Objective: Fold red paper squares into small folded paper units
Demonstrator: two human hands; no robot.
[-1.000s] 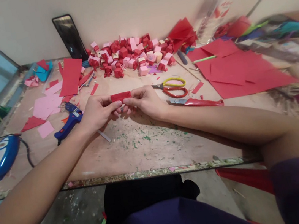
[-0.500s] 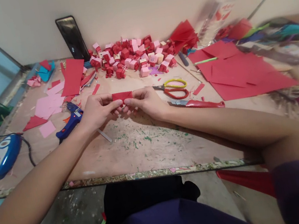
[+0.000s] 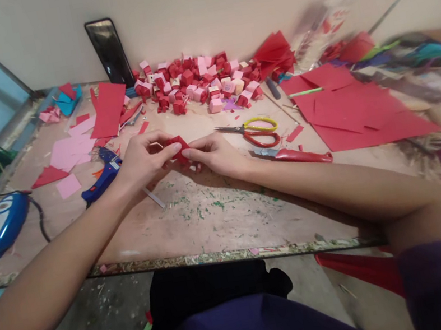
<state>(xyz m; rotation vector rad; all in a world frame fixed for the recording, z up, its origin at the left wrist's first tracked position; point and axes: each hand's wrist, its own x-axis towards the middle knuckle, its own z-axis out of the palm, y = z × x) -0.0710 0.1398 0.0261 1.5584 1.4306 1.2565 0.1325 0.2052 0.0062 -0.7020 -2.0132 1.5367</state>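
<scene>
A small folded piece of red paper [image 3: 178, 143] is pinched between both hands above the middle of the table. My left hand [image 3: 148, 157] grips its left side with thumb and fingers closed. On its right edge, the thumb and fingers of my right hand [image 3: 215, 154] are closed. Scissors [image 3: 255, 130] with one yellow and one red handle lie just right of my right hand. Beside them is a red-handled cutting tool [image 3: 298, 155]. A blue glue gun [image 3: 102, 174] rests left of my left hand.
Many small red and pink paper cubes [image 3: 189, 82] are heaped at the back, by a leaning phone [image 3: 110, 53]. Red sheets [image 3: 352, 113] lie to the right. Pink paper pieces [image 3: 69, 154] and a blue-and-white device [image 3: 4, 223] are on the left.
The red paper was stretched flat and level between both hands; now it is turned at an angle and looks folded more compactly. My right hand has shifted slightly.
</scene>
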